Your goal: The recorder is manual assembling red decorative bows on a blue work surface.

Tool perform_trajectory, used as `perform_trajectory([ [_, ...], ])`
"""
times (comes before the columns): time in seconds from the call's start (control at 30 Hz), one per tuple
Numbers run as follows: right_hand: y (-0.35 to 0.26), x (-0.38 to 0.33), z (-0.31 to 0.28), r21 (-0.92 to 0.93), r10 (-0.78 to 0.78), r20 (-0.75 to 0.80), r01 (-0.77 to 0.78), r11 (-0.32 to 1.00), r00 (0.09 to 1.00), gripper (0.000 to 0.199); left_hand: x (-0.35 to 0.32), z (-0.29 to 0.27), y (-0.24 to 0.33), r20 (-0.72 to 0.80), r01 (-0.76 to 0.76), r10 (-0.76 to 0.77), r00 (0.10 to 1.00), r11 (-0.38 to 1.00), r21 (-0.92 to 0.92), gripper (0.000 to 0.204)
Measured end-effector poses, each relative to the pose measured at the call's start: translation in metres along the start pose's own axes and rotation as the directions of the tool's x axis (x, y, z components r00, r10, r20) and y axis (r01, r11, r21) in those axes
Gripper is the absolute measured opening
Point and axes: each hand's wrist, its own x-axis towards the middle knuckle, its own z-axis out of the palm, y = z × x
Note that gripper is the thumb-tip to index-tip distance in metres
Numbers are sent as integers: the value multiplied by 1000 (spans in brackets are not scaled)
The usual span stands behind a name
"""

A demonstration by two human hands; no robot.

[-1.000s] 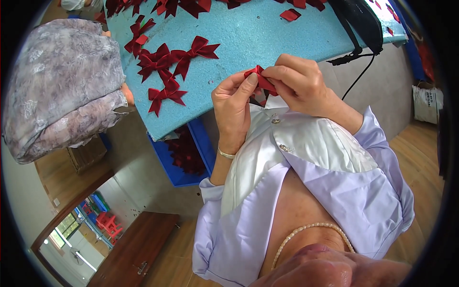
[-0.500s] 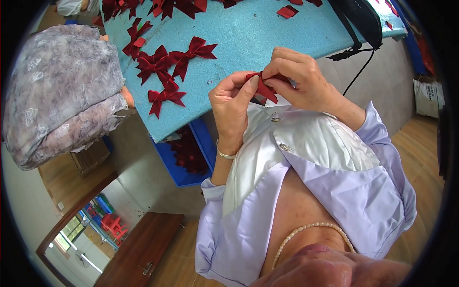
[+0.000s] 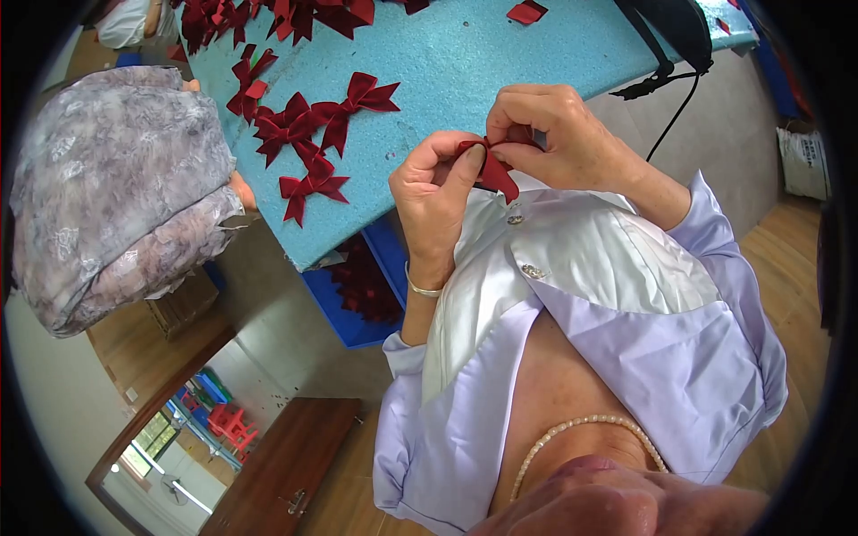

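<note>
Both hands pinch one red ribbon [image 3: 487, 170] to keep its fold. The left hand [image 3: 438, 192] grips at 9 o'clock, the right hand [image 3: 554, 134] at 2. Finished bows [image 3: 313, 125] lie on the blue table [image 3: 465, 62].

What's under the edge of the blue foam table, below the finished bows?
A blue bin holding dark red ribbon pieces shows under the blue foam table; the tabletop covers its far part and whatever lies behind it.
</note>
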Motion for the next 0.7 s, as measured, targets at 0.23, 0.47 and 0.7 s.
perform_trajectory([
  [0.23, 6, 0, 0, 156, 2, 6, -3, 988, 1000, 15, -1, 4, 1, -76, -14, 10, 997, 998, -54, 13],
  [0.47, 3, 0, -2, 322, 179, 68, -192, 927, 981, 9, -1, 4, 2, -105, -38, 32, 994, 998, -58, 13],
  [0.7, 4, 0, -3, 426, 237, 166, -286, 858, 957, 8, 0, 5, 2, -91, -37, 29, 995, 995, -90, 12],
])
